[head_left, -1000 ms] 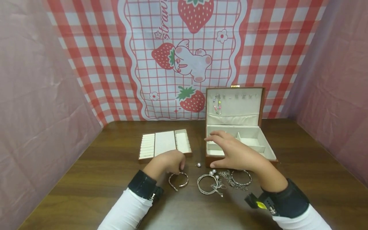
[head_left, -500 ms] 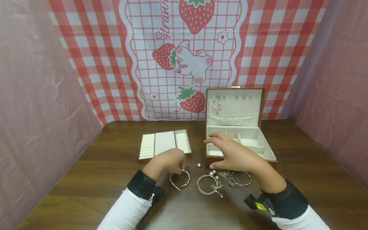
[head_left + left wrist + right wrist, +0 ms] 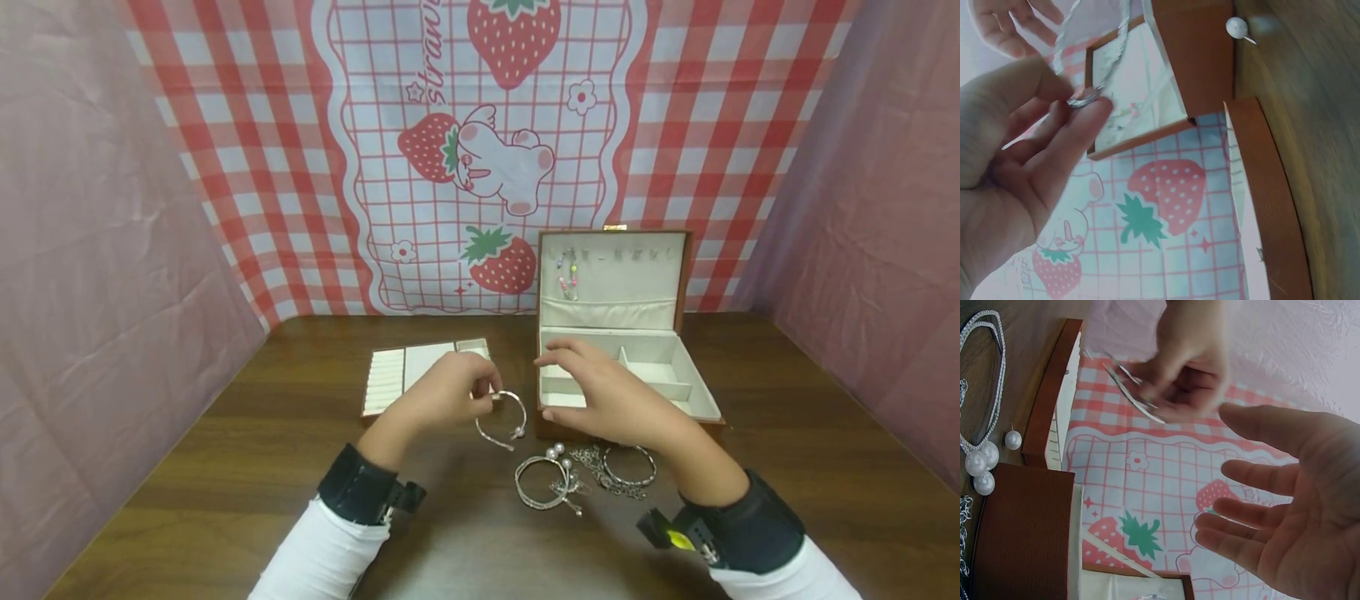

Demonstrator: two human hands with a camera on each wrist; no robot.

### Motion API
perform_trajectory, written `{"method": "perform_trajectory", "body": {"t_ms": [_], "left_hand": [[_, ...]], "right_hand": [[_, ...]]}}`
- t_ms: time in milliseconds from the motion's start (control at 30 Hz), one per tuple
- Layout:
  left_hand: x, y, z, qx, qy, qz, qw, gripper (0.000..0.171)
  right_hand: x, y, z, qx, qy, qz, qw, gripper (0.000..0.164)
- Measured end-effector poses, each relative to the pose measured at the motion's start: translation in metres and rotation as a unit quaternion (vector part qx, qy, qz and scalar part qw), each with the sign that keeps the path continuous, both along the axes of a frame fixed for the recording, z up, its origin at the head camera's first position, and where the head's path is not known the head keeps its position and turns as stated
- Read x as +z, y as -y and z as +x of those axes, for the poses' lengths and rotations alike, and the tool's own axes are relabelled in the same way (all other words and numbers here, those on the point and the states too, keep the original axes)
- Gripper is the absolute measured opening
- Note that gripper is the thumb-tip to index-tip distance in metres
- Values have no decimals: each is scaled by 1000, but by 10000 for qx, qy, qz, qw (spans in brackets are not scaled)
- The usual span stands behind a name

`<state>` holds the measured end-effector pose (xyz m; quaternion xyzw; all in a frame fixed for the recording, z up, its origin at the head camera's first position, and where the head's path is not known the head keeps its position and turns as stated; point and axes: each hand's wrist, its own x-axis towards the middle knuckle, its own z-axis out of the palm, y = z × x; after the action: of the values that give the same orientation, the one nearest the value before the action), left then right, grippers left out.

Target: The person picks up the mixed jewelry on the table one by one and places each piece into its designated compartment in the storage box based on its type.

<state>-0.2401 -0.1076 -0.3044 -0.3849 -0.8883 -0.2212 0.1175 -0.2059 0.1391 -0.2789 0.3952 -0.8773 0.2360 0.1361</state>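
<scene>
My left hand (image 3: 442, 392) pinches a silver twisted cuff bangle (image 3: 524, 410) between thumb and fingers, raised beside the ring tray (image 3: 427, 364). In the left wrist view the bangle (image 3: 1121, 47) stands up from the fingertips, its gap at the far side out of frame. My right hand (image 3: 611, 400) hovers over the front left of the open jewelry box (image 3: 637, 287), fingers spread and holding nothing. In the right wrist view, a loose pearl earring (image 3: 1013, 439) lies between box and tray. From the head, the bangle's lower end overlaps that earring.
In front of the box lie a silver double-strand bracelet (image 3: 517, 483), several pearl pieces (image 3: 552, 453), tangled chains (image 3: 592, 457) and another bangle (image 3: 653, 473). A colourful beaded bracelet (image 3: 573, 269) hangs inside the lid. A strawberry-print checked cloth (image 3: 697, 125) hangs behind.
My left hand has lifted the bangle from the table and carried it up and to the right, now partly covering the tray. The right hand has stayed nearly still over the box.
</scene>
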Motion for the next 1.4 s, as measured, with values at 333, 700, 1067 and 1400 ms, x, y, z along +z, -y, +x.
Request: {"method": "perform_trajectory", "body": {"t_ms": [333, 700, 1067, 1400], "left_hand": [[8, -10, 13, 465, -1295, 1669, 9763, 15], [12, -20, 22, 221, -1958, 1892, 9620, 15], [9, -25, 26, 270, -1947, 1770, 9644, 16], [6, -29, 25, 238, -1047, 2020, 9735, 16]], "right_hand": [[2, 4, -1, -66, 411, -1099, 9931, 35], [0, 10, 1, 17, 800, -1548, 9847, 11], [1, 12, 5, -103, 1350, -1838, 9736, 10], [4, 2, -1, -430, 891, -1608, 9820, 9]]}}
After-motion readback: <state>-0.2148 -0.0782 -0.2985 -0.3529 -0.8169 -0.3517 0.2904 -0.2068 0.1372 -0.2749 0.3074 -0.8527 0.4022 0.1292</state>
